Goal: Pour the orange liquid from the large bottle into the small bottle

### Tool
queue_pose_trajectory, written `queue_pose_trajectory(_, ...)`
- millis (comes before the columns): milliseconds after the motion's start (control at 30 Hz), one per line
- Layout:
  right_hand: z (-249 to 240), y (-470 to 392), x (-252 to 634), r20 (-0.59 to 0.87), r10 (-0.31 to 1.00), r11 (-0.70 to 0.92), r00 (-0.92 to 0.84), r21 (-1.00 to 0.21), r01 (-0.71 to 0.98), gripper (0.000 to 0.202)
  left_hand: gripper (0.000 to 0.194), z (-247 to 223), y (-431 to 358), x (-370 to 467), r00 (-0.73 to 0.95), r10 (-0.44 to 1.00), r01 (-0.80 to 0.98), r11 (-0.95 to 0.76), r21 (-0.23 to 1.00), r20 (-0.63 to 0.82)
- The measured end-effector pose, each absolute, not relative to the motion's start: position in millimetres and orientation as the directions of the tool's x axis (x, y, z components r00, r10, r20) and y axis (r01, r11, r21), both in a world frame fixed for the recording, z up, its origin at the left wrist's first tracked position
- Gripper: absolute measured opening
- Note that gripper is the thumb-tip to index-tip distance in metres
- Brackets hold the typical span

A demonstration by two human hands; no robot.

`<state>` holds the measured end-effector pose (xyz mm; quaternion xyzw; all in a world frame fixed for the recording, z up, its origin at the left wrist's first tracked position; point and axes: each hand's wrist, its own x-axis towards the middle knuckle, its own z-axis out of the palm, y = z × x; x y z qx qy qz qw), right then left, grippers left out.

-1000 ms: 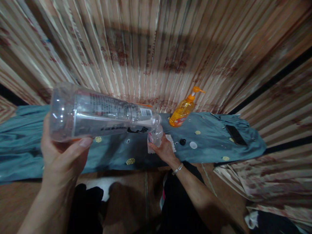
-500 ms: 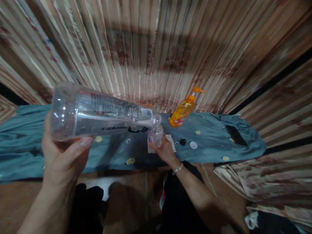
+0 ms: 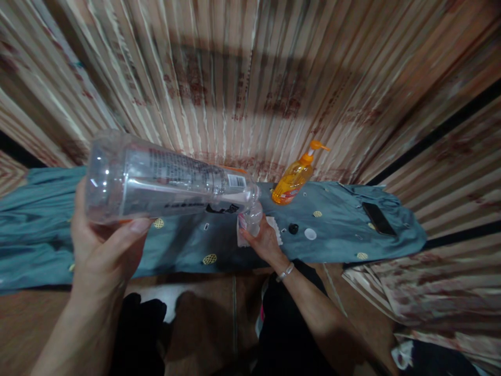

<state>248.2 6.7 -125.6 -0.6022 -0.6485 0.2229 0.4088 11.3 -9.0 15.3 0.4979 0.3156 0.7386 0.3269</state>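
My left hand (image 3: pixel 107 240) is wrapped round the base end of a large clear bottle (image 3: pixel 172 183) with a printed label. The bottle lies nearly level in the air, its neck pointing right and slightly down. Its mouth meets the top of a small clear bottle (image 3: pixel 254 216), which my right hand (image 3: pixel 266 240) grips. Beneath the small bottle is a white cloth or tissue (image 3: pixel 276 230) on the blue-green covered surface (image 3: pixel 180 250). Any liquid passing between the two bottles is too unclear to make out.
An orange pump bottle (image 3: pixel 293 180) stands behind and right of my right hand. A black cap (image 3: pixel 293 228), a white round lid (image 3: pixel 310 234) and a dark phone (image 3: pixel 378 218) lie to the right. A patterned curtain (image 3: pixel 235 78) hangs behind.
The base end of the large bottle and my left hand have shifted slightly right. My right hand and the small bottle look unmoved.
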Motion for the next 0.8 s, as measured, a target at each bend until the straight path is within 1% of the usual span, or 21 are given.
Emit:
queue_pose_trajectory(67,-124.8,6.6,248.0,0.261,0.963,0.176,0.059,-0.782,0.598,0.064,0.065,15.5,-8.9,11.9,-0.297,0.801,-0.18,-0.582,0.793,0.521)
queue_pose_trajectory(200,-123.7,6.5,247.5,0.246,0.967,0.156,0.069,-0.782,0.603,0.064,0.06,13.0,-8.3,11.7,-0.301,0.798,-0.185,-0.586,0.789,0.522)
queue_pose_trajectory(267,-124.1,6.5,247.5,0.242,0.967,0.148,0.075,-0.781,0.606,0.065,0.061,12.2,-8.0,11.4,-0.305,0.794,-0.201,-0.594,0.779,0.527)
queue_pose_trajectory(367,-126.3,6.7,248.0,0.259,0.964,0.171,0.062,-0.78,0.602,0.063,0.062,13.2,-8.0,12.3,-0.305,0.804,-0.233,-0.583,0.778,0.511)
queue_pose_trajectory(467,-128.6,7.2,248.5,0.276,0.96,0.191,0.053,-0.779,0.598,0.065,0.057,15.6,-8.9,14.0,-0.316,0.803,-0.253,-0.584,0.771,0.505)
queue_pose_trajectory(567,-128.8,7.6,248.5,0.262,0.963,0.171,0.065,-0.778,0.604,0.067,0.055,17.1,-10.0,15.2,-0.322,0.801,-0.253,-0.587,0.769,0.505)
queue_pose_trajectory(800,-127.0,7.7,248.4,0.256,0.964,0.168,0.065,-0.783,0.599,0.063,0.056,16.4,-9.6,14.6,-0.33,0.808,-0.271,-0.576,0.771,0.488)
